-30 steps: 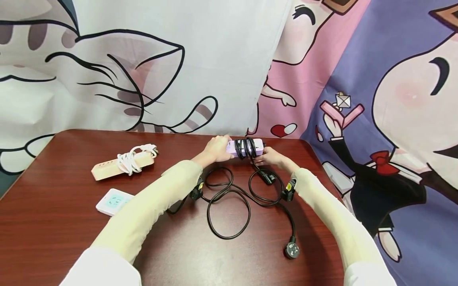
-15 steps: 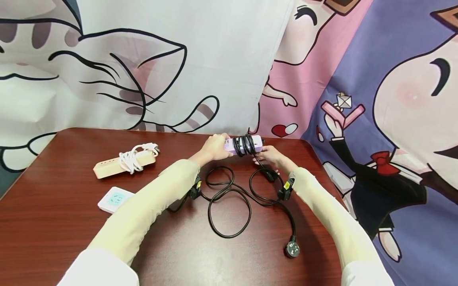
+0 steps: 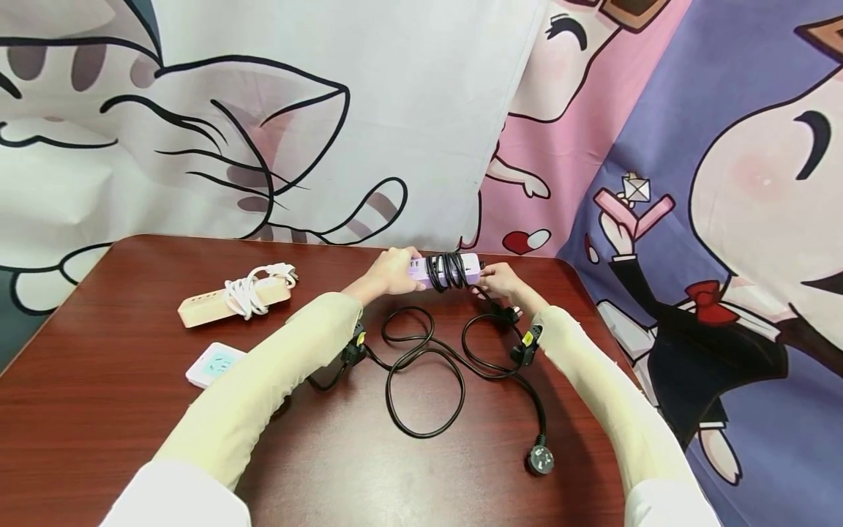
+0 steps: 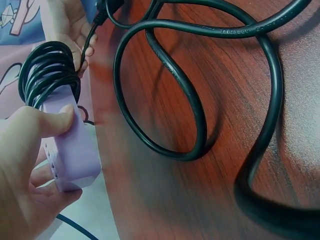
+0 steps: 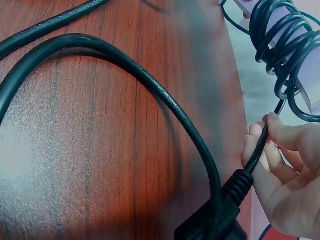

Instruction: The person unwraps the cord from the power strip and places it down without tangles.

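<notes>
Purple power strip (image 3: 443, 270), cord-wrapped, clamped in left hand (image 3: 390, 273); right hand (image 3: 502, 282) pinches its cord (image 5: 260, 150).

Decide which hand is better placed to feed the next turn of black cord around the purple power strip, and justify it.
Right, probably. The right hand already pinches the thin black cord just below the coils, while the left hand grips the purple power strip.
</notes>
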The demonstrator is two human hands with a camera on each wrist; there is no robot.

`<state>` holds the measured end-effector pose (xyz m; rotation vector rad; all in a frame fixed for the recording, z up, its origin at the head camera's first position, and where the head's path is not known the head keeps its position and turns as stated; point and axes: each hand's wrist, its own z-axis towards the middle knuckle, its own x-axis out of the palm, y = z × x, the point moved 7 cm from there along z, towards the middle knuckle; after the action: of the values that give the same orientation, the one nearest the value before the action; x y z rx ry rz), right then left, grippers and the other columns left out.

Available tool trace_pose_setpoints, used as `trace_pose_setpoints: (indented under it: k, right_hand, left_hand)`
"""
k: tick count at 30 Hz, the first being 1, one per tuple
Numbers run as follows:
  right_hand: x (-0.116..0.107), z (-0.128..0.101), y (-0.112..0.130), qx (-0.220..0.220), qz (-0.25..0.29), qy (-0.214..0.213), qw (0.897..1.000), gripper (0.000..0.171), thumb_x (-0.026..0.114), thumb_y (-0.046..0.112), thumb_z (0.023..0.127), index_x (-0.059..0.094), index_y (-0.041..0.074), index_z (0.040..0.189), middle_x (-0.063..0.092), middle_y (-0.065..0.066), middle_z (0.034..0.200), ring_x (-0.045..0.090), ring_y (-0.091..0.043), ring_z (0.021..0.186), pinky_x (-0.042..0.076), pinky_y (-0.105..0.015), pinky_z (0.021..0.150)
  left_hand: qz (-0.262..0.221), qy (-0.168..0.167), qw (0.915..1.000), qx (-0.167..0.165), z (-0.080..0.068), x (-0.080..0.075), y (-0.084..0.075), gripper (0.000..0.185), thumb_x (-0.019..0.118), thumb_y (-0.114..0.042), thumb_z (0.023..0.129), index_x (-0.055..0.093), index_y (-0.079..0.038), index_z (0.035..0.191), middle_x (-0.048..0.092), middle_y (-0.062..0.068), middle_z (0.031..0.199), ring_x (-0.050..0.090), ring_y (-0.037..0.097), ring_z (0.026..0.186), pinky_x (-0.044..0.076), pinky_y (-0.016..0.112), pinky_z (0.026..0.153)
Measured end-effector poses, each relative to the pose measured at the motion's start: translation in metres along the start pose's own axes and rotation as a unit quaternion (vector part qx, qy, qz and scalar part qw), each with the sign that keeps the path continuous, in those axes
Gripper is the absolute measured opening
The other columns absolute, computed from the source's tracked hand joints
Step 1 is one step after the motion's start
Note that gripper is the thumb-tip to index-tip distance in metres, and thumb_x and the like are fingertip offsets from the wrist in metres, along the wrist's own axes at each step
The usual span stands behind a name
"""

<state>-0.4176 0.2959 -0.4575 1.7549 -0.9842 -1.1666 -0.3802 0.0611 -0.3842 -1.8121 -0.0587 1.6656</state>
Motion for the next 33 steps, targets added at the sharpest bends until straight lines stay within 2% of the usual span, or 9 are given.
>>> trace_pose_setpoints:
  k: [3, 5, 9, 14, 17, 20, 27, 31, 33]
  right_hand:
    - [-0.002, -0.004, 0.008, -0.005, -0.039, -0.02, 0.999, 0.015, 0.057, -0.004, 0.087, 0.063, -0.012, 0.098, 0.07, -0.016, 0.076, 0.065, -0.013, 0.062, 0.057, -0.033, 0.065]
    - [-0.002, -0.019, 0.023, 0.011, -0.083, -0.043, 0.996, 0.022, 0.052, -0.006, 0.088, 0.062, -0.015, 0.106, 0.07, -0.013, 0.076, 0.065, -0.012, 0.062, 0.058, -0.033, 0.067]
    - [-0.008, -0.03, 0.035, 0.021, -0.102, -0.063, 0.993, 0.026, 0.055, -0.004, 0.09, 0.063, -0.011, 0.114, 0.066, -0.001, 0.072, 0.065, -0.01, 0.063, 0.058, -0.033, 0.069]
    - [-0.015, -0.037, 0.04, 0.026, -0.126, -0.079, 0.989, 0.03, 0.063, 0.013, 0.092, 0.065, -0.005, 0.117, 0.073, -0.018, 0.091, 0.071, -0.021, 0.075, 0.057, -0.034, 0.073]
    - [-0.017, -0.039, 0.041, 0.014, -0.139, -0.085, 0.987, 0.031, 0.064, 0.016, 0.092, 0.066, -0.002, 0.117, 0.068, -0.027, 0.107, 0.071, -0.029, 0.083, 0.057, -0.034, 0.073]
    - [-0.019, -0.042, 0.043, 0.002, -0.144, -0.093, 0.985, 0.03, 0.063, 0.016, 0.093, 0.067, -0.001, 0.117, 0.065, -0.03, 0.112, 0.07, -0.033, 0.087, 0.056, -0.039, 0.077]
    - [-0.025, -0.046, 0.049, -0.027, -0.173, -0.104, 0.979, 0.029, 0.064, 0.016, 0.092, 0.067, -0.002, 0.115, 0.065, -0.03, 0.11, 0.07, -0.034, 0.083, 0.054, -0.049, 0.082]
    - [-0.028, -0.047, 0.05, -0.033, -0.181, -0.102, 0.978, 0.029, 0.064, 0.016, 0.092, 0.068, -0.003, 0.114, 0.067, -0.03, 0.107, 0.071, -0.028, 0.076, 0.055, -0.043, 0.076]
    - [-0.028, -0.048, 0.049, -0.031, -0.178, -0.099, 0.979, 0.03, 0.064, 0.016, 0.092, 0.067, -0.004, 0.114, 0.071, -0.024, 0.096, 0.069, -0.019, 0.068, 0.056, -0.038, 0.072]
  left_hand:
    - [0.002, 0.006, 1.0, 0.005, -0.001, 0.001, -0.001, 0.06, 0.077, -0.033, 0.077, 0.056, -0.01, 0.127, 0.066, 0.01, 0.109, 0.062, 0.025, 0.091, 0.049, 0.035, 0.081]
    - [0.001, 0.014, 0.9998, 0.011, -0.003, 0.003, -0.002, 0.059, 0.077, -0.033, 0.077, 0.057, -0.009, 0.126, 0.066, 0.01, 0.11, 0.062, 0.024, 0.091, 0.048, 0.035, 0.08]
    - [0.0, 0.031, 0.9993, 0.022, -0.005, 0.009, -0.002, 0.057, 0.077, -0.034, 0.076, 0.059, -0.008, 0.124, 0.067, 0.009, 0.111, 0.061, 0.023, 0.091, 0.048, 0.033, 0.079]
    - [0.007, 0.028, 0.9994, 0.019, -0.008, 0.009, 0.003, 0.055, 0.078, -0.031, 0.074, 0.06, -0.007, 0.121, 0.067, 0.009, 0.108, 0.061, 0.023, 0.089, 0.047, 0.034, 0.08]
    - [0.01, 0.019, 0.9997, 0.014, -0.009, 0.007, 0.005, 0.055, 0.078, -0.03, 0.073, 0.061, -0.007, 0.12, 0.068, 0.01, 0.106, 0.061, 0.025, 0.089, 0.047, 0.036, 0.081]
    - [0.012, 0.012, 0.9998, 0.006, -0.01, 0.004, 0.006, 0.055, 0.078, -0.029, 0.073, 0.06, -0.006, 0.12, 0.068, 0.011, 0.105, 0.062, 0.026, 0.09, 0.048, 0.036, 0.082]
    - [0.015, 0.0, 0.9997, -0.017, -0.012, 0.0, 0.009, 0.055, 0.078, -0.029, 0.074, 0.06, -0.007, 0.121, 0.068, 0.011, 0.104, 0.062, 0.028, 0.091, 0.049, 0.038, 0.082]
    - [0.015, -0.005, 0.9996, -0.022, -0.014, -0.002, 0.01, 0.055, 0.078, -0.029, 0.075, 0.06, -0.006, 0.121, 0.068, 0.012, 0.103, 0.063, 0.029, 0.091, 0.05, 0.039, 0.082]
    - [0.013, -0.007, 0.9995, -0.028, -0.014, -0.002, 0.011, 0.055, 0.077, -0.029, 0.075, 0.059, -0.006, 0.122, 0.067, 0.012, 0.103, 0.063, 0.029, 0.092, 0.05, 0.039, 0.082]
